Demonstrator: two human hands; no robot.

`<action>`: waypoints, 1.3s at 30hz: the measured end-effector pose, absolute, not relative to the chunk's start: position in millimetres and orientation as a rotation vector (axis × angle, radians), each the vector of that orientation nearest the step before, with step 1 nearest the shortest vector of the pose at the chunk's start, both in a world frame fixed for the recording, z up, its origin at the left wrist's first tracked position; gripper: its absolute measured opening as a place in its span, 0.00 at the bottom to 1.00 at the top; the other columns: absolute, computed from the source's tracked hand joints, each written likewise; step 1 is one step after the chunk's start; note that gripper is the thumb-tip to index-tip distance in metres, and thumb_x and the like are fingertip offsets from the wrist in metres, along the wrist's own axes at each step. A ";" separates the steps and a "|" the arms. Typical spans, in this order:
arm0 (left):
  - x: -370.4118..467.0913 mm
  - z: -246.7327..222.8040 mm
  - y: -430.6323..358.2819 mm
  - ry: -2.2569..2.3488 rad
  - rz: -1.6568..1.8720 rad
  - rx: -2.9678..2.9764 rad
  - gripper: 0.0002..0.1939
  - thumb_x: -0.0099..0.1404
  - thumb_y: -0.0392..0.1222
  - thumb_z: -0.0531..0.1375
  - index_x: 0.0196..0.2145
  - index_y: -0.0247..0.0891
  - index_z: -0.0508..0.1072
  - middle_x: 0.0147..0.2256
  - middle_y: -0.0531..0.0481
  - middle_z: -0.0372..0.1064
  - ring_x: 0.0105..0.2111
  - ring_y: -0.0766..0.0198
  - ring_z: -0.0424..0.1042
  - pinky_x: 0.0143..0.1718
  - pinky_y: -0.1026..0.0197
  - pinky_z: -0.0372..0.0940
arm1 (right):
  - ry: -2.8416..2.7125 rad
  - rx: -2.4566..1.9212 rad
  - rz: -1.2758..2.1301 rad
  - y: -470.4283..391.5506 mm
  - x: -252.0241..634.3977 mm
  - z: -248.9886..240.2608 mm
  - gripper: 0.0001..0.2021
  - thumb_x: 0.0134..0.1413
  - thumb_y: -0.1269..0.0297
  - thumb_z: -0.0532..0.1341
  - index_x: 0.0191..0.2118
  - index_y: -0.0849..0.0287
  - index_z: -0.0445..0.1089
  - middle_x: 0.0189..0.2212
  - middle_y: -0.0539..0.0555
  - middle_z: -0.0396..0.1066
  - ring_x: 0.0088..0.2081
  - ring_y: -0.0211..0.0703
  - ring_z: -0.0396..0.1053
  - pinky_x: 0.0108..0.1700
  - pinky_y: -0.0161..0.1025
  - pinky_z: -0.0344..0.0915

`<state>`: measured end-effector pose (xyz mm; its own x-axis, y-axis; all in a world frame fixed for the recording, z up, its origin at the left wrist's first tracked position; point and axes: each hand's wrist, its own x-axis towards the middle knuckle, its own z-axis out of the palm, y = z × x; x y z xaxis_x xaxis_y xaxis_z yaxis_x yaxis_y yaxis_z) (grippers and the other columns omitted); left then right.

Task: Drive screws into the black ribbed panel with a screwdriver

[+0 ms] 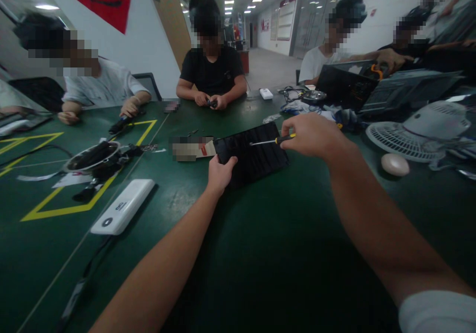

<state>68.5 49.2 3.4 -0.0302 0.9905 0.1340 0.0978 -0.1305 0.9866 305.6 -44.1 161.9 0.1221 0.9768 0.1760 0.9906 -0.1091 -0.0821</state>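
Observation:
In front of me a flat black panel point(256, 162) with ribs and recesses is held tilted over the green table. My left hand point(220, 173) grips its left end, thumb on top and the other fingers hidden underneath. My right hand point(314, 137) is closed around the yellow and black handle of a screwdriver point(264, 143). The metal shaft points left across the panel's face; whether the tip touches it I cannot tell. Just past the panel's left end lies a beige cardboard box point(188, 150), partly blurred.
On the left sit a white power bank point(123, 208) with a cable and a round metal-rimmed part point(92, 157) among black pieces. To the right are a white fan point(420, 129) and a pale computer mouse point(394, 165). Several people work around the table point(290, 243).

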 end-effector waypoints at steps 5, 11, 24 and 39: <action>66.4 0.3 50.9 1.232 1.276 1.363 0.15 0.58 0.43 0.72 0.42 0.37 0.82 0.41 0.41 0.82 0.42 0.48 0.82 0.48 0.47 0.78 | -1.959 -2.226 -0.100 -42.9 307.3 162.9 0.10 0.56 0.56 0.71 0.43 0.47 0.85 0.45 0.57 0.84 0.48 0.61 0.78 0.46 0.53 0.71; 67.6 3.0 49.6 1.239 1.285 1.364 0.14 0.58 0.42 0.72 0.42 0.36 0.82 0.40 0.41 0.83 0.42 0.49 0.82 0.48 0.48 0.78 | -1.957 -2.288 -0.088 -39.9 306.4 161.5 0.17 0.63 0.46 0.66 0.44 0.49 0.86 0.46 0.61 0.84 0.49 0.65 0.79 0.47 0.56 0.72; 68.9 2.5 51.2 1.189 1.263 1.328 0.14 0.58 0.41 0.72 0.42 0.36 0.82 0.42 0.41 0.84 0.43 0.49 0.83 0.51 0.47 0.77 | -1.674 -2.016 0.091 -35.0 370.4 168.1 0.20 0.68 0.44 0.61 0.41 0.54 0.83 0.36 0.57 0.81 0.40 0.52 0.77 0.44 0.47 0.68; 68.0 -1.7 53.8 1.182 1.255 1.388 0.12 0.62 0.40 0.71 0.44 0.35 0.82 0.45 0.39 0.85 0.47 0.47 0.83 0.57 0.44 0.75 | -1.008 -2.422 0.200 43.1 442.6 12.6 0.23 0.64 0.67 0.63 0.63 0.66 0.73 0.60 0.75 0.72 0.61 0.66 0.73 0.62 0.57 0.68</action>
<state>68.0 53.8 -1.7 0.0304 0.9895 0.1412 0.0817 -0.1432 0.9863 442.6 43.1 12.6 0.7145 0.6974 0.0565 0.6232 -0.5975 -0.5046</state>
